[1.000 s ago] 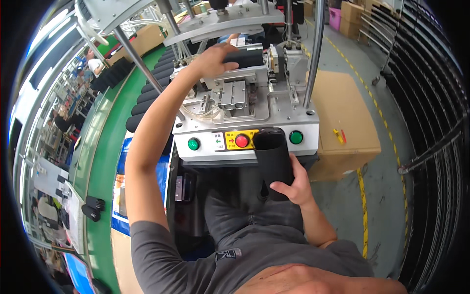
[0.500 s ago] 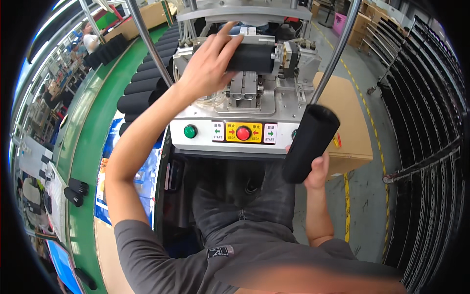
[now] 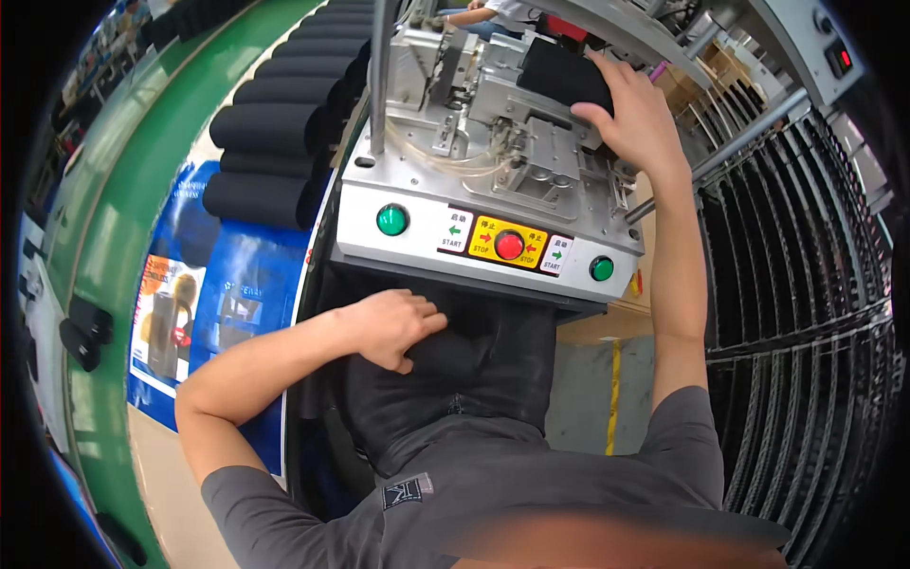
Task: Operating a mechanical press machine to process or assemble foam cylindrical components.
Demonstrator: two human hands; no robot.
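A black fabric-like cylinder (image 3: 559,74) lies across the metal fixture at the top of a bench machine (image 3: 365,190). My right hand (image 3: 640,109) grips its right end, thumb on the near side and fingers over the far side. Low over my lap, in front of the machine, my left hand (image 3: 393,327) is loosely curled with nothing visible in it. On the machine's front panel are a green button (image 3: 392,220) at the left, a red button (image 3: 510,246) in the middle and another green button (image 3: 602,268) at the right.
Several black cylinders (image 3: 261,133) lie in a row at left, beside a blue printed sheet (image 3: 242,275). Metal posts (image 3: 379,76) rise around the machine. A black wire rack (image 3: 806,313) stands at right. Beyond the machine, another person's arm (image 3: 471,16) shows.
My left hand has left the machine and dropped toward my lap. My right hand, earlier holding a cylinder near the front, is now at the fixture. The view has turned.
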